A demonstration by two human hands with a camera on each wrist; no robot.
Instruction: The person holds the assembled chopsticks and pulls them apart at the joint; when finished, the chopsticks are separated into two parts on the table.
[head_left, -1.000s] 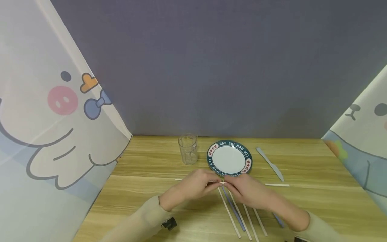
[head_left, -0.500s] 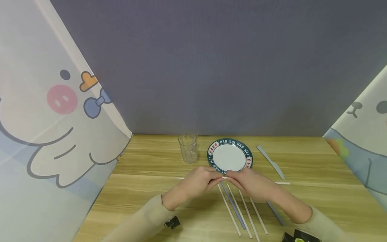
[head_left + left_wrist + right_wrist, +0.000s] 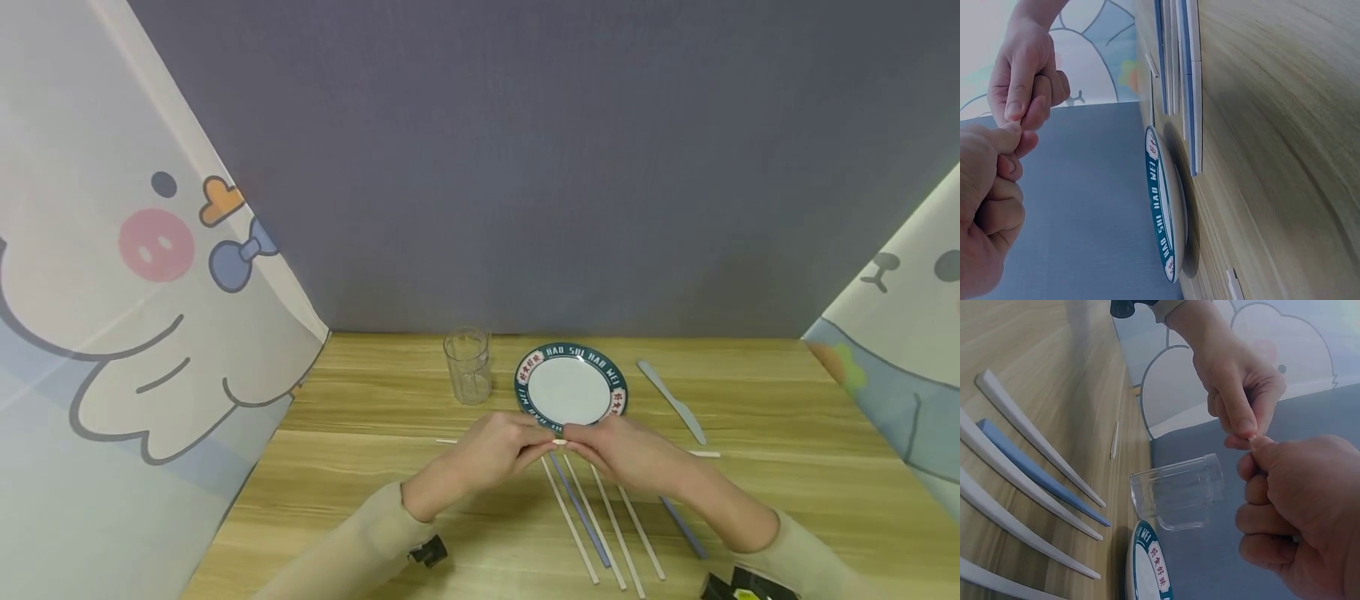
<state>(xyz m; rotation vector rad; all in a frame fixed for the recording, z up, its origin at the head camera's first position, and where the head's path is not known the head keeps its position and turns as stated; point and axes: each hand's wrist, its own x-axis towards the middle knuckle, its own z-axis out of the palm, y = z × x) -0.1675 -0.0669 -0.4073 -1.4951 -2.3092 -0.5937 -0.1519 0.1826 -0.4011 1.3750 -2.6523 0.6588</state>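
Above the table, in front of the plate, both hands meet fingertip to fingertip. Between them is a small whitish piece [image 3: 559, 442], mostly covered by the fingers, so its kind cannot be told. The left hand [image 3: 491, 450] pinches it with thumb and forefinger; the right hand [image 3: 630, 454] pinches its other side the same way. In the left wrist view the other fingers of the left hand [image 3: 988, 206] are curled in. The right hand [image 3: 1310, 512] looks similarly curled in the right wrist view. Beneath the hands lie several long white sticks [image 3: 570, 521] and a blue stick [image 3: 581, 512].
A plate [image 3: 534, 397] with a dark green lettered rim stands behind the hands. To its left is a clear glass mug [image 3: 470, 367], to its right a pale knife [image 3: 672, 402]. Another blue stick [image 3: 682, 527] lies under the right forearm. White stick ends [image 3: 705, 454] show at both sides.
Both hands, still pinching the piece, have shifted slightly right and away from the body over the last second. In the last half second they hardly move. The things on the table stay put.
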